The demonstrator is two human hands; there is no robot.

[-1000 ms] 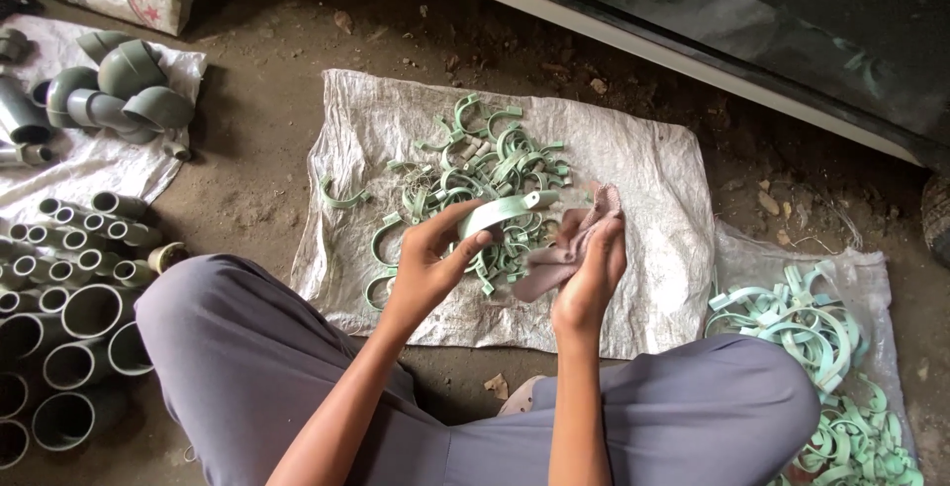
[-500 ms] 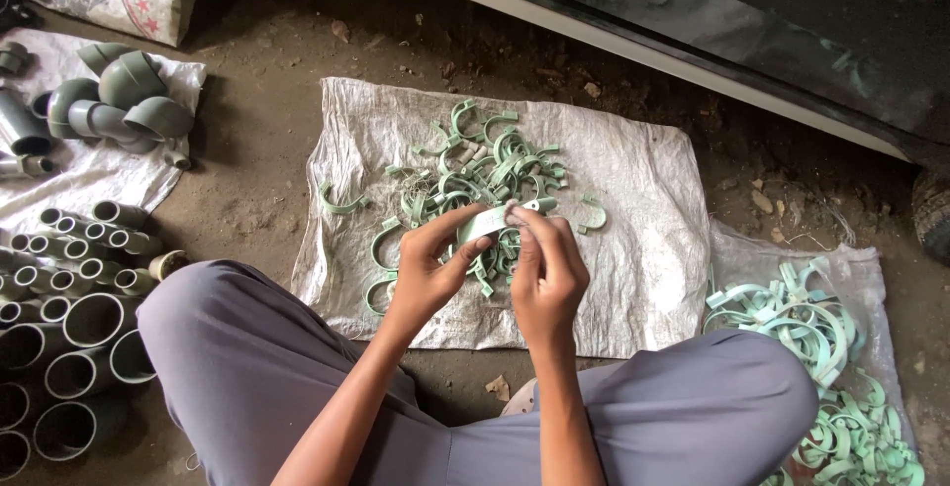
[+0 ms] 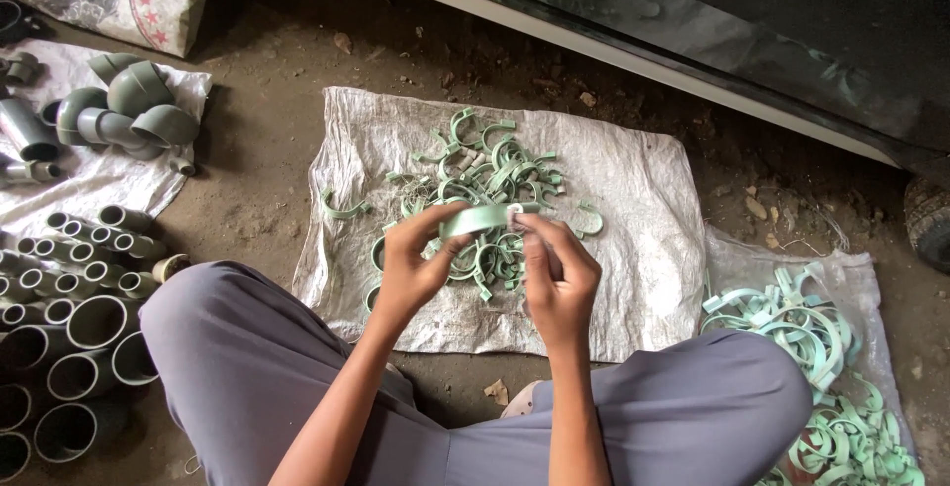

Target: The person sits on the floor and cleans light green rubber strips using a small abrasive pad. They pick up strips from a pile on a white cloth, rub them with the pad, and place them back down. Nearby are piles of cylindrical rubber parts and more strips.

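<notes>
Hands (image 3: 485, 258) now both grip green clamp (image 3: 478, 219); cloth gone.

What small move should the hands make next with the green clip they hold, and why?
Probably rub the right hand along the green clip: its fingertips already pinch the clip's right end, where a small white bit shows, while the left hand steadies the other end above the clip pile.
</notes>
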